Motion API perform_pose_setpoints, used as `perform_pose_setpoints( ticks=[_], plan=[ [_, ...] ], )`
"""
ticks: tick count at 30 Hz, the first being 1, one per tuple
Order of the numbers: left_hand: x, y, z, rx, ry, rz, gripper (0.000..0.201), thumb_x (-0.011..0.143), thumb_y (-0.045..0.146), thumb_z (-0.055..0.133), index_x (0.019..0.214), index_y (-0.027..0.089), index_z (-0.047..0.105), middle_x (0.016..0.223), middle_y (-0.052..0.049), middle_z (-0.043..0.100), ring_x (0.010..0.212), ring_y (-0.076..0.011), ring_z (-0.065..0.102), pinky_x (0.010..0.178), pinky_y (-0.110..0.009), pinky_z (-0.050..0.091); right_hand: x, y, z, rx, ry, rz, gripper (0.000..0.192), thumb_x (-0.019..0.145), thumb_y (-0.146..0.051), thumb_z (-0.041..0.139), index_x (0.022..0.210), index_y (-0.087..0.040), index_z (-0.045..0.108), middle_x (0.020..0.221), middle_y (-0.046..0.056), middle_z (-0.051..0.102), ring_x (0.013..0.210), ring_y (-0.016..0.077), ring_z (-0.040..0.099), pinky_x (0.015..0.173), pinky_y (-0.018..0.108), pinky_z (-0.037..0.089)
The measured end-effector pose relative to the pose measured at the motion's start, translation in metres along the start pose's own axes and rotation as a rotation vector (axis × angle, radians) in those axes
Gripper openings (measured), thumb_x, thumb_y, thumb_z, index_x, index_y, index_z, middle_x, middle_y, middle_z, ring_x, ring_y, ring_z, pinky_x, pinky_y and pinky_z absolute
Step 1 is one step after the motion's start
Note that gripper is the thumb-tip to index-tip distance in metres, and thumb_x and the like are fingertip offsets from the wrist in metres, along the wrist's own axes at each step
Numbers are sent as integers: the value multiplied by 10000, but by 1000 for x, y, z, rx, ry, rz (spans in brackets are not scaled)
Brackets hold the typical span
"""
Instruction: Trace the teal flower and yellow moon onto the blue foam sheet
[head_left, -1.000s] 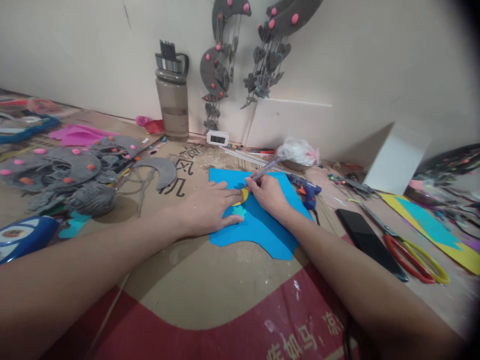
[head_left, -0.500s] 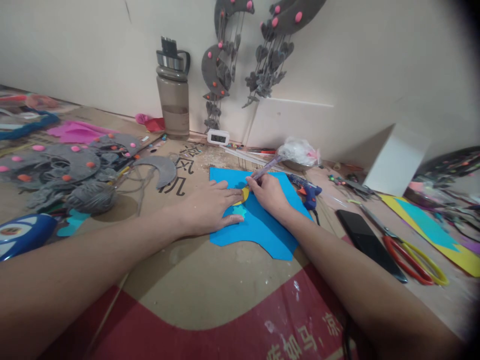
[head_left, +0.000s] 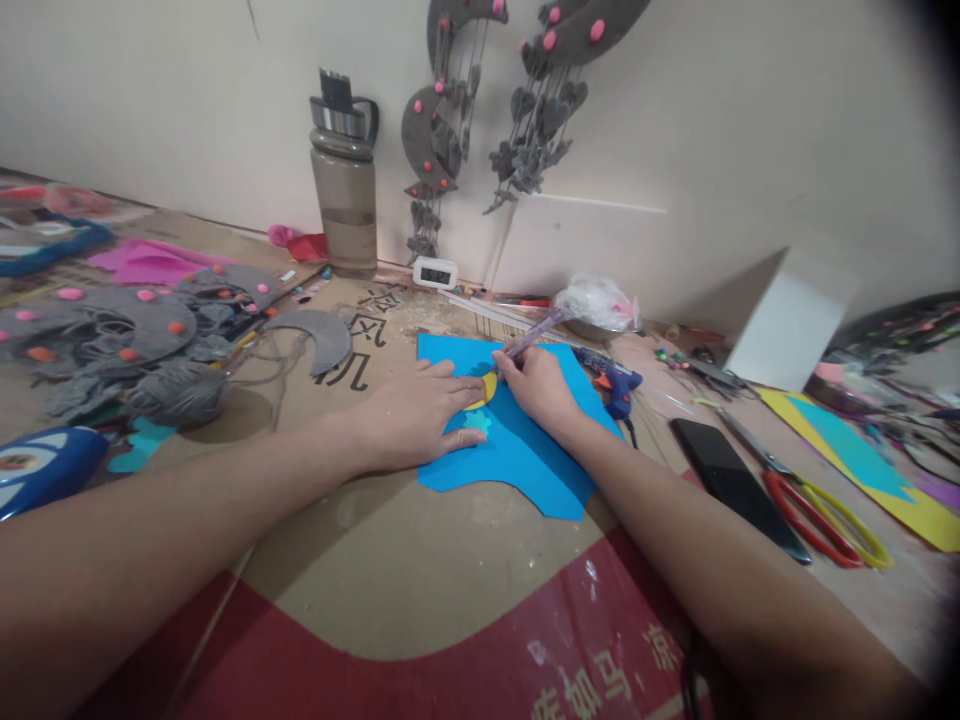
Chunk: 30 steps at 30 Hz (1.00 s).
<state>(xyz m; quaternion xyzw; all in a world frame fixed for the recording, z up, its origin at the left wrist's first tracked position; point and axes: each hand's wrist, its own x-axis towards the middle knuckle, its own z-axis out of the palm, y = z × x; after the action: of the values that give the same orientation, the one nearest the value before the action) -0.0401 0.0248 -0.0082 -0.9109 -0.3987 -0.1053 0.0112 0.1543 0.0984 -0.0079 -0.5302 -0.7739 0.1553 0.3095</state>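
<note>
A blue sheet [head_left: 525,455] with a curved cut in its near edge lies flat on the cardboard. My left hand [head_left: 420,412] rests on its left side, fingers stretched out, fingertips pressing a small yellow piece [head_left: 486,392]. A turquoise cut-out [head_left: 477,424] with a wavy outline sits between my left thumb and fingers. My right hand [head_left: 536,385] is closed around a purple pen [head_left: 534,332], its lower end beside the yellow piece. The pen's tip is too small to make out.
A glue gun [head_left: 621,390] lies right of the sheet, then a black phone [head_left: 731,480] and scissors [head_left: 821,515]. Behind stand a water bottle [head_left: 345,180] and a small clock [head_left: 435,272]. Grey yarn [head_left: 180,392] and felt moons [head_left: 319,335] lie left.
The view has shifted very slightly. Both hands keep nearly the same place on the blue sheet, with the pen still in my right hand.
</note>
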Motion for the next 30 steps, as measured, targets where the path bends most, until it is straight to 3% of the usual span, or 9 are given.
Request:
perform_pose_setpoints(
  ticks=[8,14,18,21,30],
  plan=[
    [1,1,-2,21,-11,-6,609,964,592,399,1397,177,506,1449,-41,524,1207,-299,483,1019,-417,336,0,3,1,61,21,10,230,916,-331,540,742,-198,610,713,49,684,676,197,638,634,293,459],
    [0,0,-2,26,-5,17,606,971,585,388,1401,174,500,1455,-47,516,1194,-293,493,1017,-412,330,-1,6,-1,158,96,-23,251,963,-392,417,953,-209,589,771,16,658,712,175,629,666,275,474],
    [0,-2,0,25,1,25,609,971,594,374,1383,168,518,1434,-65,535,1192,-294,501,1008,-409,333,-4,7,-2,176,57,-76,119,880,-319,558,914,-215,604,791,-3,647,743,161,605,702,263,462],
    [0,-2,1,13,-2,11,627,968,608,362,1392,170,510,1428,-72,541,1220,-298,497,1022,-412,323,-6,8,-2,170,-3,-109,163,809,-301,648,937,-210,607,765,-17,621,695,146,569,671,256,446],
    [6,-2,-3,62,5,53,585,956,607,401,1357,201,530,1458,-80,498,1245,-288,507,1048,-416,323,-2,11,2,183,-53,-58,181,797,-302,673,908,-194,579,694,-31,562,602,125,531,568,245,406]
  ],
)
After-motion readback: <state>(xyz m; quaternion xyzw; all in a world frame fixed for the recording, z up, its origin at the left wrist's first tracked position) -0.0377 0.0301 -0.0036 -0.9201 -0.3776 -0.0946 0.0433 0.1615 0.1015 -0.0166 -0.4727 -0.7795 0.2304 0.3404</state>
